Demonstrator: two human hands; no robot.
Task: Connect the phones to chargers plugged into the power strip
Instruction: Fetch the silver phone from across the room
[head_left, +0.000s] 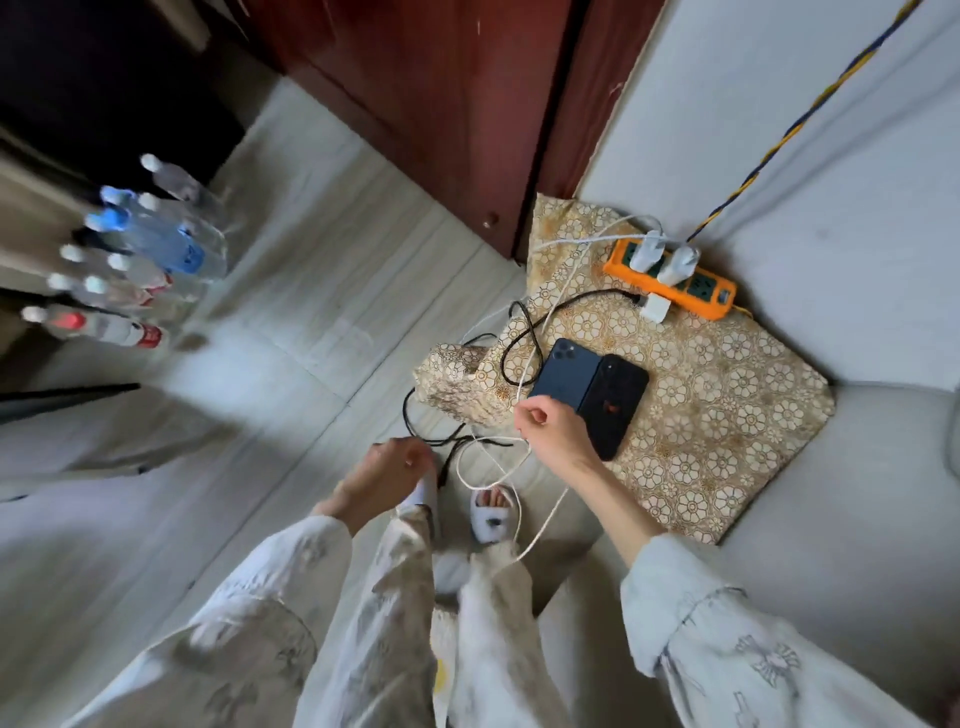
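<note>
Two phones lie back-up, side by side, on a patterned cushion (727, 415): a blue phone (563, 374) and a black phone (621, 400). An orange power strip (711, 293) at the cushion's far end carries white chargers (649, 252). A white cable (563, 280) and a black cable (524, 332) run from there down to the floor. My right hand (550, 428) is at the blue phone's near corner, pinched on the white cable. My left hand (389, 470) is low over the floor, closed on the black cable's end.
Several plastic water bottles (140, 254) stand on the floor at the left. A dark red wooden door (441, 104) rises behind the cushion, and a white wall with a blue-yellow twisted cord (795, 124) stands on the right. My slippered feet (491, 514) are below the cables.
</note>
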